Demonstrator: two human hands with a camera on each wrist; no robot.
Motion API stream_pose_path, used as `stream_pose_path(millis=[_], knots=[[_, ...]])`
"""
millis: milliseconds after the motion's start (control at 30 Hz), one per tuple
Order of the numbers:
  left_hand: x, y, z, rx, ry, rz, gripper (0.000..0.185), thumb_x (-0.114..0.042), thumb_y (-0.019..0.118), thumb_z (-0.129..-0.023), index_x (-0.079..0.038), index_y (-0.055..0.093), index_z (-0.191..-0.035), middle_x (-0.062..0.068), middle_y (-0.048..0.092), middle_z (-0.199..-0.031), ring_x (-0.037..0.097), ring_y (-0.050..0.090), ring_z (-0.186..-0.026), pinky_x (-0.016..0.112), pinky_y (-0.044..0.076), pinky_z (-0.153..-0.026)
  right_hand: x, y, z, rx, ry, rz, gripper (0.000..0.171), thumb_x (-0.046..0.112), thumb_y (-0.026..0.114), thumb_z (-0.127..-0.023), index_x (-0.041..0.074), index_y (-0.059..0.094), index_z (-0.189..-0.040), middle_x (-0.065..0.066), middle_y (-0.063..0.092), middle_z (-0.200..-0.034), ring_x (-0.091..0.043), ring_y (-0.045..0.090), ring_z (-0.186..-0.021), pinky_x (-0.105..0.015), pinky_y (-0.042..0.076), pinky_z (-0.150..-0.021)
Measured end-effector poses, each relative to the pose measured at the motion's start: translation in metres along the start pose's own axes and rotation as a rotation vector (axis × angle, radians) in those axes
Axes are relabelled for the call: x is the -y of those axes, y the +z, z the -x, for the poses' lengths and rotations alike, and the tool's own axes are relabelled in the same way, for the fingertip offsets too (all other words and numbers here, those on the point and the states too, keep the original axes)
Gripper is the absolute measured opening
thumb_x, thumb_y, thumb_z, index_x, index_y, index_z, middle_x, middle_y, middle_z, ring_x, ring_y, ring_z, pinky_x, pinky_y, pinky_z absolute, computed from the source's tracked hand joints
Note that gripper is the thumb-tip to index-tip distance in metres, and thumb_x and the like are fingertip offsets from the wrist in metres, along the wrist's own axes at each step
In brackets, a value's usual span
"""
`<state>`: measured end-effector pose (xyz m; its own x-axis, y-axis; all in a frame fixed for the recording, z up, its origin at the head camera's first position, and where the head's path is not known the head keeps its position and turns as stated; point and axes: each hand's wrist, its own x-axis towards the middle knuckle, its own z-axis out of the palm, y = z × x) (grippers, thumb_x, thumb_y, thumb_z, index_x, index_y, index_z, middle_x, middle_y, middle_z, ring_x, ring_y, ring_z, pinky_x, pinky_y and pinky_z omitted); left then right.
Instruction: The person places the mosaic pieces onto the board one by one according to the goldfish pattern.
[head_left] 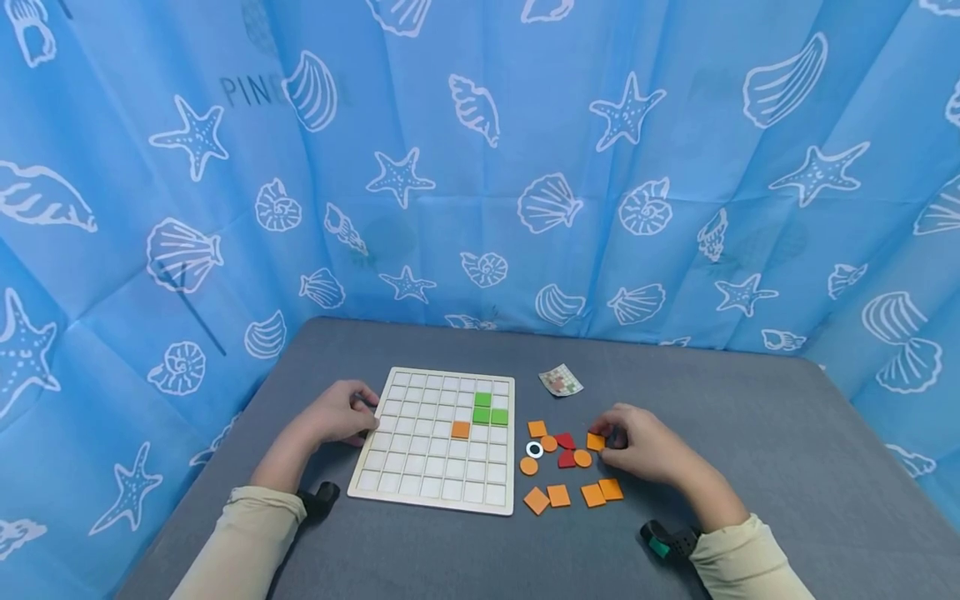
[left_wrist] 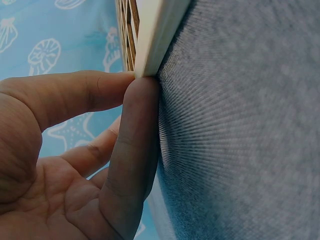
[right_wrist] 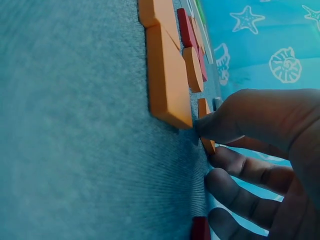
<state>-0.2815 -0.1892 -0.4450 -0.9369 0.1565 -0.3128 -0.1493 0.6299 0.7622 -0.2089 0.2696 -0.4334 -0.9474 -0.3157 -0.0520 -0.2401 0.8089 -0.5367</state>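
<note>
Right hand (head_left: 643, 450) pinches an orange square (head_left: 596, 442); left hand (head_left: 339, 414) (fingers relaxed) touches the board (head_left: 375, 479).

A flat orange square tile (head_left: 596, 442) lies beside scattered pieces on the table.

Left hand (head_left: 339, 414) relaxed, right hand (head_left: 643, 446) pinching

Premises present as a makeshift recording booth or tabletop test station, not a lived-in room. A blue curtain (head_left: 480, 167) printed with white shells and starfish encloses the table (head_left: 750, 433) on three sides, creased from folding. The table is covered in grey fabric. Both of the person's wrists carry small strapped-on cameras. No household furniture or fittings are visible.
</note>
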Motion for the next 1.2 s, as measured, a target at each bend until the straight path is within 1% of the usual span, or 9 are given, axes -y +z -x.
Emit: stream_pose_path(millis=[400, 533, 633, 733, 867, 933, 1067, 1200], knots=[[-0.003, 0.001, 0.002, -0.009, 0.006, -0.001, 0.037, -0.003, 0.067, -0.083, 0.001, 0.057, -0.118, 0.015, 0.059, -0.09, 0.023, 0.064, -0.074, 0.037, 0.06, -0.064, 0.004, -0.004, 0.002, -0.004, -0.003, 0.009, 0.02, 0.011, 0.072, -0.084, 0.012, 0.071, -0.104, -0.002, 0.061, -0.095, -0.014, 0.052, -0.075, -0.023, 0.046, -0.06], [-0.004, 0.0, 0.002, -0.01, 0.009, 0.001, 0.038, -0.002, 0.067, -0.082, 0.001, 0.057, -0.118, 0.015, 0.058, -0.089, 0.023, 0.062, -0.074, 0.037, 0.06, -0.064, 0.007, -0.005, 0.001, -0.024, -0.009, 0.022, 0.02, 0.012, 0.072, -0.084, 0.013, 0.071, -0.104, 0.0, 0.062, -0.096, -0.014, 0.052, -0.076, -0.023, 0.047, -0.06], [-0.004, 0.0, 0.002, -0.01, 0.012, 0.001, 0.037, -0.002, 0.067, -0.081, 0.001, 0.057, -0.117, 0.014, 0.058, -0.089, 0.023, 0.062, -0.073, 0.037, 0.06, -0.063, 0.013, -0.006, -0.002, -0.038, -0.031, 0.027, 0.019, 0.014, 0.073, -0.084, 0.015, 0.071, -0.104, 0.001, 0.062, -0.097, -0.014, 0.054, -0.077, -0.023, 0.049, -0.062], [-0.002, 0.001, 0.002, -0.009, 0.013, 0.002, 0.037, -0.002, 0.067, -0.081, 0.001, 0.057, -0.116, 0.015, 0.058, -0.089, 0.023, 0.063, -0.073, 0.037, 0.06, -0.063, 0.024, -0.004, -0.007, -0.042, -0.071, 0.024, 0.02, 0.015, 0.073, -0.085, 0.016, 0.071, -0.104, 0.002, 0.063, -0.099, -0.014, 0.056, -0.078, -0.023, 0.05, -0.063], [0.0, 0.002, 0.0, -0.008, 0.014, 0.003, 0.037, -0.002, 0.068, -0.081, 0.001, 0.058, -0.116, 0.014, 0.058, -0.089, 0.022, 0.063, -0.074, 0.037, 0.06, -0.062, 0.045, 0.002, -0.016, -0.035, -0.105, 0.012, 0.022, 0.016, 0.073, -0.085, 0.016, 0.071, -0.107, 0.001, 0.063, -0.104, -0.012, 0.056, -0.077, -0.023, 0.05, -0.062], [0.0, 0.002, 0.0, -0.007, 0.016, 0.001, 0.036, -0.002, 0.068, -0.081, 0.001, 0.057, -0.115, 0.014, 0.058, -0.088, 0.022, 0.063, -0.074, 0.037, 0.06, -0.062, 0.056, 0.006, -0.023, -0.031, -0.111, 0.005, 0.023, 0.016, 0.074, -0.085, 0.017, 0.07, -0.108, 0.001, 0.064, -0.104, -0.012, 0.056, -0.077, -0.023, 0.05, -0.061], [0.0, 0.001, 0.001, -0.01, 0.014, 0.002, 0.036, -0.002, 0.068, -0.081, 0.0, 0.058, -0.115, 0.014, 0.059, -0.087, 0.022, 0.063, -0.073, 0.037, 0.06, -0.062, 0.078, 0.017, -0.038, -0.021, -0.164, -0.023, 0.024, 0.017, 0.073, -0.085, 0.016, 0.071, -0.109, 0.002, 0.066, -0.103, -0.011, 0.058, -0.077, -0.024, 0.051, -0.062], [0.0, -0.001, 0.002, -0.008, 0.007, 0.003, 0.036, -0.003, 0.068, -0.082, 0.0, 0.057, -0.116, 0.014, 0.06, -0.088, 0.022, 0.063, -0.074, 0.037, 0.06, -0.063, 0.097, 0.03, -0.052, 0.004, -0.213, -0.069, 0.024, 0.016, 0.072, -0.086, 0.015, 0.07, -0.11, 0.001, 0.064, -0.101, -0.013, 0.059, -0.074, -0.024, 0.051, -0.059]])
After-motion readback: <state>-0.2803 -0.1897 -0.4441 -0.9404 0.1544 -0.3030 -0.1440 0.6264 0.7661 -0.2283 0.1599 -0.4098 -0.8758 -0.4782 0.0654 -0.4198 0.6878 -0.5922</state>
